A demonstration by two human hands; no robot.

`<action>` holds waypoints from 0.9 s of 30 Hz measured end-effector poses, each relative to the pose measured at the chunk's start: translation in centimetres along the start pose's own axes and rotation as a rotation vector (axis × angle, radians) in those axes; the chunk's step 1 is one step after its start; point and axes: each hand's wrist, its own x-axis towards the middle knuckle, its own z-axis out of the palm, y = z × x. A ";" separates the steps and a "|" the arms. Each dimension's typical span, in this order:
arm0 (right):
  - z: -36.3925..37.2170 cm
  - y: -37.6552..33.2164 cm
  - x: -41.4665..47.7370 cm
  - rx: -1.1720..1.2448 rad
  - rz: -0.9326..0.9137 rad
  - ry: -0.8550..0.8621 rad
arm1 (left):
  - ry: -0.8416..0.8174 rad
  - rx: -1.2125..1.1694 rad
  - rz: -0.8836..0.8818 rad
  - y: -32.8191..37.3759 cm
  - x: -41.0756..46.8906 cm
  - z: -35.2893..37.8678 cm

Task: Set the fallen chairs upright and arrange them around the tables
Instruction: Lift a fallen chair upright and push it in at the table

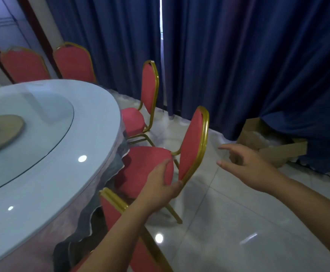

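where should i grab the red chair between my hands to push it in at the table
Grip the gold rail along the top of the backrest, coming from behind, the side away from the table. The chair stands upright facing the table, so that rail is bare and nearest the open right hand. The left hand holds the seat's rear edge.

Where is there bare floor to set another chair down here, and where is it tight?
Bare tile runs right of the held chair, bordered by the cardboard box and curtain; the right hand hovers open over it. Tight: along the table edge, where the left hand grips that chair between the near chair and far chair.
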 end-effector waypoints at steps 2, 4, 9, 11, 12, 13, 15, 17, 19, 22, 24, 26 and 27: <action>-0.3 1.5 4.7 -0.004 -0.046 -0.048 | 0.026 -0.017 -0.020 0.2 3.7 0.6; 0.1 3.1 9.8 -0.013 -0.098 -0.124 | 0.049 -0.045 -0.063 0.1 7.4 1.2; 1.8 7.1 24.3 -0.014 -0.272 -0.341 | 0.146 -0.029 -0.224 -0.8 16.7 3.0; 2.0 8.4 29.5 0.012 -0.327 -0.439 | 0.195 -0.059 -0.332 -0.8 18.9 4.1; 1.9 9.1 31.8 0.021 -0.356 -0.480 | 0.213 -0.091 -0.378 -0.6 19.7 4.7; 1.6 9.9 33.9 0.017 -0.384 -0.519 | 0.213 -0.109 -0.421 -0.1 20.1 5.4; 1.4 11.0 38.0 -0.029 -0.434 -0.605 | 0.204 -0.106 -0.499 0.7 21.1 6.3; 1.7 11.2 41.9 -0.095 -0.495 -0.680 | 0.254 -0.091 -0.551 1.1 22.0 6.4; 2.6 10.2 45.4 -0.146 -0.581 -0.741 | 0.348 -0.119 -0.596 1.4 22.9 6.0; 4.5 8.8 49.4 -0.208 -0.703 -0.824 | 0.433 -0.215 -0.660 1.2 24.5 5.7; 5.5 8.9 51.5 -0.245 -0.738 -0.876 | 0.402 -0.240 -0.674 0.7 25.8 5.7; 6.4 9.3 53.2 -0.275 -0.743 -0.931 | 0.338 -0.242 -0.681 0.3 27.2 5.8; 6.8 9.6 53.9 -0.305 -0.752 -0.970 | 0.305 -0.242 -0.694 0.4 27.6 6.1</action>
